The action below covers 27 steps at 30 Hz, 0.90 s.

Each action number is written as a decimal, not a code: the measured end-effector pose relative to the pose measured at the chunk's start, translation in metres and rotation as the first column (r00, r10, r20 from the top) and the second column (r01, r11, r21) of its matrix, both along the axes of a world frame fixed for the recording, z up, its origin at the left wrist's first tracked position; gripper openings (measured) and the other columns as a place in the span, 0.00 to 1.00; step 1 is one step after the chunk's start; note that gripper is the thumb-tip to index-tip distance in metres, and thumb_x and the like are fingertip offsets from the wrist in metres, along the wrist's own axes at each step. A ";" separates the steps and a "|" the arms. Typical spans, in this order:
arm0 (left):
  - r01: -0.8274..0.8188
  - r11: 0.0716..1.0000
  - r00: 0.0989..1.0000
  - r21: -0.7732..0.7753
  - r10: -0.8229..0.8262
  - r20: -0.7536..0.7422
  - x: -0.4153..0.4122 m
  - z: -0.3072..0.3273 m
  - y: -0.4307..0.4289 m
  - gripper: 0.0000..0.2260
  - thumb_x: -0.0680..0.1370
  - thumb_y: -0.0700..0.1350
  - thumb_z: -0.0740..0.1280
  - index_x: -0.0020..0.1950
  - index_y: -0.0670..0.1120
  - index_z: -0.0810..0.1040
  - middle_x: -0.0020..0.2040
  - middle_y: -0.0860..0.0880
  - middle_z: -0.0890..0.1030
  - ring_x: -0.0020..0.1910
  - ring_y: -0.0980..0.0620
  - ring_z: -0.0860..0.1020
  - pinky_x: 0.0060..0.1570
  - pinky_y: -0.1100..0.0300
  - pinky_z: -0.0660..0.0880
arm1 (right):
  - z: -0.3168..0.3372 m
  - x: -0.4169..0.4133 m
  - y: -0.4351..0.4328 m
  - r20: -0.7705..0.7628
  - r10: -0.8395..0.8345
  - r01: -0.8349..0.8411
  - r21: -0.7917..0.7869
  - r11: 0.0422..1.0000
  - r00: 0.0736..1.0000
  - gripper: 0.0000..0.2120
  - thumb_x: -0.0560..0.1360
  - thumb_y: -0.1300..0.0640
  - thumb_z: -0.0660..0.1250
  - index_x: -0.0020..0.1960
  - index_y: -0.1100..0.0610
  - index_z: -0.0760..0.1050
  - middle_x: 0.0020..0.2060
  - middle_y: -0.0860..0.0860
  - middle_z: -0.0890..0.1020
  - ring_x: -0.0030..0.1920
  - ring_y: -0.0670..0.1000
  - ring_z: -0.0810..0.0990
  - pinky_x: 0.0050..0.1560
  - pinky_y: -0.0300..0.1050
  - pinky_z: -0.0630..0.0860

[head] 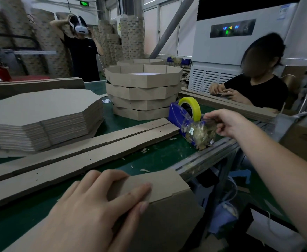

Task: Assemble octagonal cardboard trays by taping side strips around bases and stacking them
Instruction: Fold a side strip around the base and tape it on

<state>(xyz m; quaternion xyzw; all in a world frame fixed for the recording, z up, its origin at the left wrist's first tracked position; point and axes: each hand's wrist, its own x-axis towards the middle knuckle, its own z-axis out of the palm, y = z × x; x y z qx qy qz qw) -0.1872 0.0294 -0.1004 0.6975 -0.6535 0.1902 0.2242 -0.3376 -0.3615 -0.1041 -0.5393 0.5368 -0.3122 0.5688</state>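
My left hand [94,202] presses down on a folded cardboard side strip [169,202] at the near edge, fingers spread flat over its bend. My right hand [225,122] reaches to the blue tape dispenser [178,115] with its yellow tape roll [189,106] and pinches the clear tape end at the cutter. A stack of finished octagonal trays [143,91] stands on the green table [158,157] behind the dispenser. A pile of flat octagonal bases [40,113] lies at the left.
Long flat cardboard strips [80,157] lie across the table between the bases and my left hand. A seated person [258,88] works at the far right, and another person [81,50] stands at the back. A metal table rail [203,157] runs along the right edge.
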 end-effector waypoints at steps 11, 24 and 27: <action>0.007 1.000 1.000 -0.012 -0.007 0.010 0.004 -0.003 -0.002 0.15 0.75 0.58 0.58 0.55 0.63 0.82 0.48 0.51 0.81 0.40 0.47 0.80 0.33 0.52 0.77 | -0.002 -0.012 0.008 0.310 0.017 0.000 -0.054 0.999 0.951 0.08 0.68 0.56 0.72 0.47 0.56 0.81 0.25 0.43 0.70 0.31 0.44 0.67 0.38 0.43 0.69; 0.021 1.000 1.000 -0.012 -0.021 0.014 0.010 -0.006 -0.003 0.16 0.77 0.59 0.56 0.58 0.64 0.80 0.50 0.51 0.81 0.42 0.46 0.79 0.34 0.51 0.77 | -0.039 -0.034 0.028 0.017 -0.077 0.079 -0.241 0.967 0.997 0.10 0.71 0.62 0.68 0.31 0.61 0.75 0.29 0.52 0.75 0.29 0.49 0.73 0.41 0.47 0.77; 0.029 1.000 0.999 -0.005 -0.029 0.031 0.011 -0.004 -0.003 0.15 0.78 0.60 0.54 0.60 0.64 0.76 0.51 0.51 0.80 0.42 0.46 0.79 0.33 0.50 0.77 | -0.038 -0.044 0.036 -0.579 -0.265 -0.036 -0.455 0.890 0.771 0.11 0.72 0.59 0.69 0.40 0.69 0.81 0.33 0.62 0.79 0.34 0.58 0.77 0.38 0.49 0.74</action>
